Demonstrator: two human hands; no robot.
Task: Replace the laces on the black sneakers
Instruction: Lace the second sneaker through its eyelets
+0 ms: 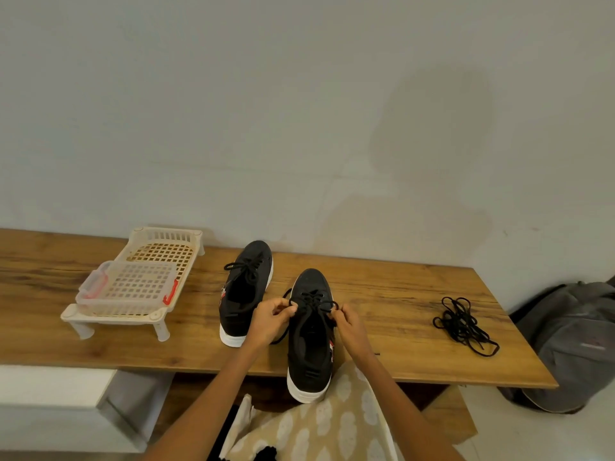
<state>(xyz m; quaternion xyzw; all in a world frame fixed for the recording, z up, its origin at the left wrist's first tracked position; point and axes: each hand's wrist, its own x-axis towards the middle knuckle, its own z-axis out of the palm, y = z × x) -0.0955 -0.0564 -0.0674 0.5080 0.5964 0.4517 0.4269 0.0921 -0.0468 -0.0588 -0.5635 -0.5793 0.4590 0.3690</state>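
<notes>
Head view is showing a wooden bench [382, 334] running along a pale wall [299, 111]. A grey backpack [565, 344] is sitting on the floor off the bench's right end. On the bench's left part, a cream slotted rack [186, 241] is standing on short legs, w/ a clear lidded box [129, 287] w/ red clips lying on it. Near-centre sneaker [309, 334], black w/ white sole, is lying toe toward the wall, its heel hanging over the bench's front edge. Second black sneaker [246, 287] is sitting just left of it & farther back, laced, bow tied. A loose bundle of black laces [466, 324] is lying well apart on the right part of the bench. Left hand [269, 321] & right hand [352, 327] are working at the near sneaker's upper eyelets: left fingers [286, 309] are pinching a lace loop on the left side, right fingers [336, 316] are pinching a lace on the right side. Lace [312, 302] is running crossed betw. both hands over the tongue.
</notes>
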